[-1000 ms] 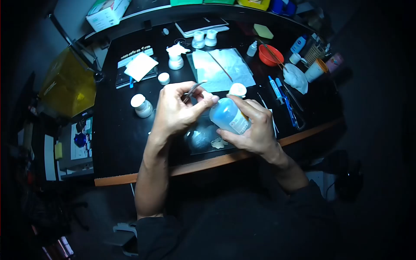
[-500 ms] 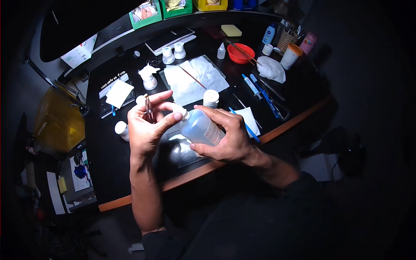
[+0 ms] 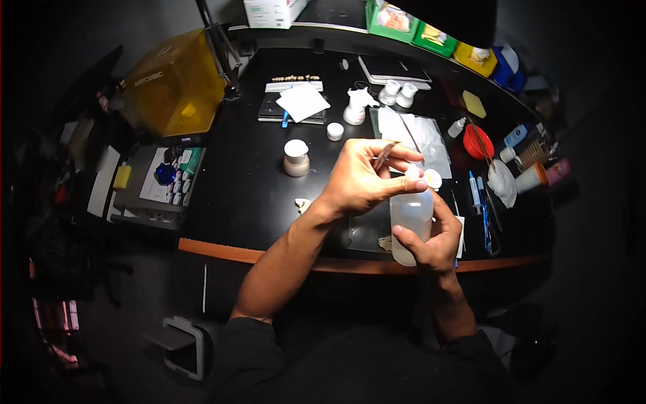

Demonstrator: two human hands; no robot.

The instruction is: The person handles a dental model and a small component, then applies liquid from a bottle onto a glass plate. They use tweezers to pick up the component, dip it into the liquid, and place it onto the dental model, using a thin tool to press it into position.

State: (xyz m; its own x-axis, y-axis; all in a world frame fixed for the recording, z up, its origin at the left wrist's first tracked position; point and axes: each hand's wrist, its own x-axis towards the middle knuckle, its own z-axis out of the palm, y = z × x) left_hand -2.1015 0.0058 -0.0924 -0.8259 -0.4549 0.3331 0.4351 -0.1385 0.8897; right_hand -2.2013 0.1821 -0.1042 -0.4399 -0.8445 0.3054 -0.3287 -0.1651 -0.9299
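My right hand is wrapped round a translucent plastic bottle, which stands nearly upright above the table's front edge. At its top, the thumb and fingers of my left hand pinch the white cap. A slim brown-and-silver tool is also tucked between the fingers of my left hand. Just behind the bottle is a small white jar. White tissue lies beyond my hands, with a thin brush on it.
Left of my hands stand a lidded jar and a smaller white jar. A red bowl, blue syringe and crumpled tissue are on the right. Colored bins line the back; an orange-yellow cover stands far left.
The view has turned left, so the table appears shifted right. The bottle has gone from tilted to nearly upright. Both hands still hold it, my left at the cap.
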